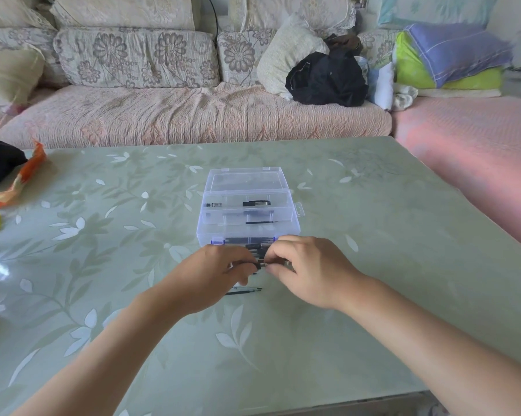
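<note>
Small dark pen piece (260, 265), short and black with a paler metallic stretch toward 3 o'clock; mostly covered by fingers, so we can't tell more of its shape. It sits just above the table (373, 235), held between both hands, right in front of the box.

At 12 o'clock of it we see a clear plastic box (292, 226), open, with its lid (247, 180) flipped back flat and blue latches (218, 242) on the near wall. Back compartments hold a black clip-like part (256, 203) and a small grey-labelled part (212, 204); the middle row has a thin black rod (260, 222). More dark parts fill the near row, half hidden by the hands.

At 6 o'clock, thin pen refills (244, 290) lie on the table, partly under the left hand.

Left hand (220, 274) comes in from 7 o'clock, fingers curled, pinching the piece's left end. Right hand (310, 268) comes in from 4 o'clock, knuckles up, thumb and fingertips pinching the right end. We see the two sets of fingertips nearly meeting.
</note>
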Tool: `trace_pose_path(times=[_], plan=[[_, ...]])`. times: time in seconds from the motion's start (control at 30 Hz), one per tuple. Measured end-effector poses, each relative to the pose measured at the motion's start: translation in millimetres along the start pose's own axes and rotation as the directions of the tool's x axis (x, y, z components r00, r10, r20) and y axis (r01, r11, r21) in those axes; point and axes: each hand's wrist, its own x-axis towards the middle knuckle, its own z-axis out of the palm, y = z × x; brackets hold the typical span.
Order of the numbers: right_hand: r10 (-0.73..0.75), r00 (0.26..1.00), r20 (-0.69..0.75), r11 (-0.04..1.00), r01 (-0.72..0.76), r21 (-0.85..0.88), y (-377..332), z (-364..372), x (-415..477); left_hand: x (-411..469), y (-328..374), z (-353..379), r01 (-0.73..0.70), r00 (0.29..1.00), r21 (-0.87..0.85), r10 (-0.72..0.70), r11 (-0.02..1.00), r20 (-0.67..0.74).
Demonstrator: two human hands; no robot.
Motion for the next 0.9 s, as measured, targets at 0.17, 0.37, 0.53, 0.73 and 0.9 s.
trace_pose_path(times=[0.17, 0.37, 0.53, 0.73, 0.9], plan=[[0.028, 0.999, -0.020, 0.997, -0.026, 0.076, 6.2, -0.2, -0.3, -1.0, 2.6, 7.8, -0.044, 0.992, 0.121, 0.058, 0.992, -0.115], [0.116, 0.993, 0.027, 0.954, -0.119, 0.276, 8.8, -3.3, 1.7, -2.5, 4.4, 9.8, -0.114, 0.962, 0.226, 0.165, 0.967, -0.218], [0.140, 0.988, 0.058, 0.941, -0.151, 0.302, 11.2, -5.9, 3.0, 0.2, 3.1, 11.1, -0.100, 0.960, 0.136, 0.132, 0.986, -0.247], [0.226, 0.966, 0.125, 0.974, -0.224, -0.033, 23.7, -9.1, 2.5, 2.6, -6.4, 8.6, -0.039, 0.983, 0.070, 0.051, 0.997, -0.177], [0.217, 0.954, 0.206, 0.973, -0.193, -0.130, 23.9, -2.6, -1.8, 1.3, -11.0, 8.1, -0.007, 0.991, 0.056, 0.014, 0.998, -0.130]])
